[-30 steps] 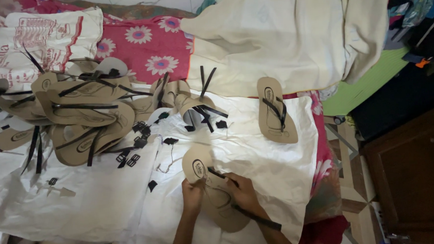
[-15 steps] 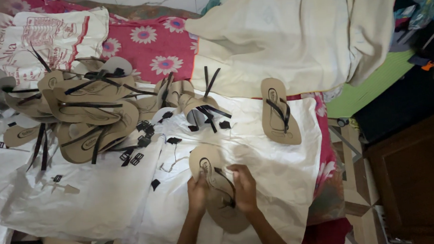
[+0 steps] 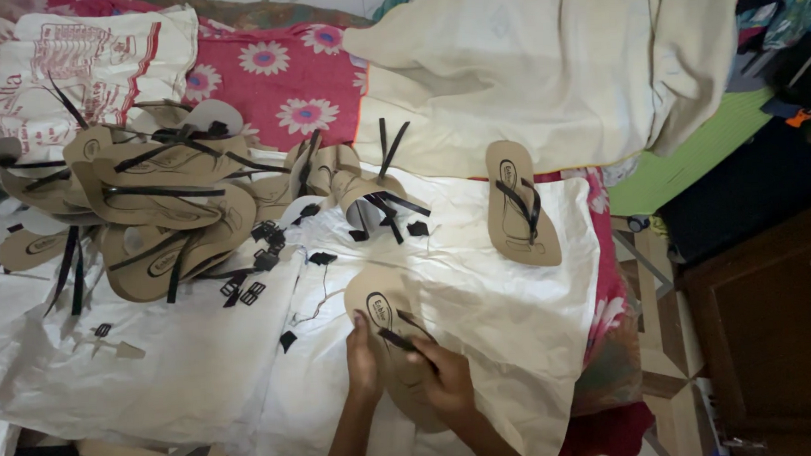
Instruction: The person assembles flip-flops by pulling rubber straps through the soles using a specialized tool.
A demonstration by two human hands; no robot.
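Sandal (image 3: pixel 388 340) lies flat, long axis running top-left to bottom-right. Left hand (image 3: pixel 363 362) presses its edge, fingers closed on it. Right hand (image 3: pixel 446 378) pinches the strap (image 3: pixel 400 335).

A single view is given, taken from a camera worn on the head and aimed steeply down. The left hand (image 3: pixel 363 362) and right hand (image 3: pixel 448 380) are seen close at the lower centre of the frame. The white sheet (image 3: pixel 483 298) fills the middle, seen from moderately near. A wooden cabinet (image 3: pixel 781 329) is caught at the lower right edge.
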